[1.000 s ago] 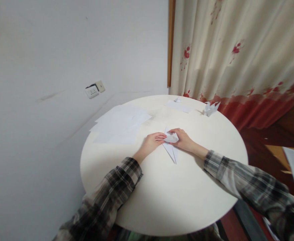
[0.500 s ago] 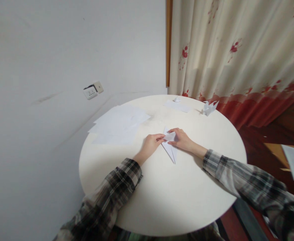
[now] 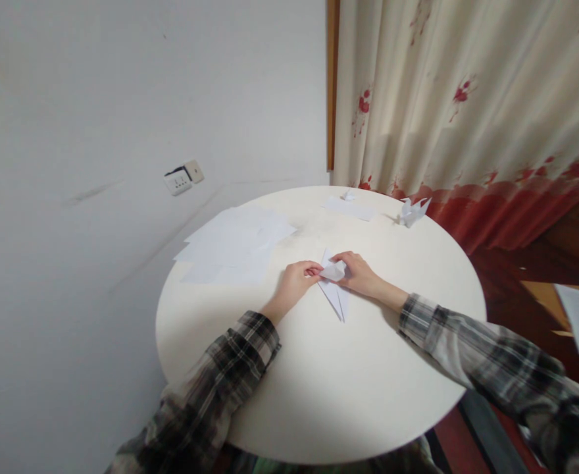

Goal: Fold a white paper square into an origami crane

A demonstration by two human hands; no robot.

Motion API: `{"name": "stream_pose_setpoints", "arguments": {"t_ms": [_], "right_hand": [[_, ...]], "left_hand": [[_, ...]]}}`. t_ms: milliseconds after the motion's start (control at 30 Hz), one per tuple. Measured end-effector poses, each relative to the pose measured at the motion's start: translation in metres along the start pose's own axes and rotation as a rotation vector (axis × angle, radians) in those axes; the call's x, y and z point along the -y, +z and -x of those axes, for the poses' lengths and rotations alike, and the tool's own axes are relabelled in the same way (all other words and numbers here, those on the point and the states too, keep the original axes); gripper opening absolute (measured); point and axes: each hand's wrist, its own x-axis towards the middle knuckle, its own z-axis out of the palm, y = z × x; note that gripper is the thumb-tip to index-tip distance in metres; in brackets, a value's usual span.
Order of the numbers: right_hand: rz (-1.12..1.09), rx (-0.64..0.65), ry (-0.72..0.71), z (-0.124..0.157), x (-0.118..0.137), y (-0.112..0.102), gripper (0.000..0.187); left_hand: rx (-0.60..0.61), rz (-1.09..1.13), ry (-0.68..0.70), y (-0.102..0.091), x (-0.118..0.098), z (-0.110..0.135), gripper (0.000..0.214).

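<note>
Left fingers draw in around the tip of a small paper point

The big round white table [image 3: 314, 395] stands against the wall [image 3: 97, 79], with the flowered curtain [image 3: 457, 112] beyond its far right edge; these look the same as half a second ago. So do the loose sheets [image 3: 233, 240] overlapping on the far left of the table, and the single sheet [image 3: 351, 209] near the far edge. The large paper bird [image 3: 410, 212] stands at the far right, and the small paper bird [image 3: 348, 196] sits beside the single sheet's back edge.

The change is in the hands. The left hand [image 3: 293, 283] has its fingers more curled than a second ago, when they lay longer and flatter; now they close on the left tip of the pointed piece [image 3: 333, 270]. The right hand [image 3: 361, 275] has hardly moved, its thumb and forefinger around the piece's wider end. The hands are near each other but apart, joined only by the paper between them.

Under the piece, the long folded paper [image 3: 332, 297] lies in the middle of the table, its split end towards the person. Whether piece and paper are one sheet, I cannot tell. The tighter left grip suggests careful shaping at the tip, with the right hand steadying.
</note>
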Motion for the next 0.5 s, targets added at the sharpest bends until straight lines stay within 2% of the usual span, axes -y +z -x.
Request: {"name": "stream_pose_setpoints", "arguments": {"t_ms": [400, 500], "right_hand": [[0.000, 0.003, -0.008, 0.0009, -0.0011, 0.0007, 0.044], [0.002, 0.005, -0.009, 0.0008, -0.0005, -0.0001, 0.043]], "left_hand": [[0.009, -0.122, 0.010, -0.0023, -0.0084, 0.0046, 0.010], [-0.002, -0.202, 0.055, -0.0035, -0.0089, 0.0042, 0.012]]}}
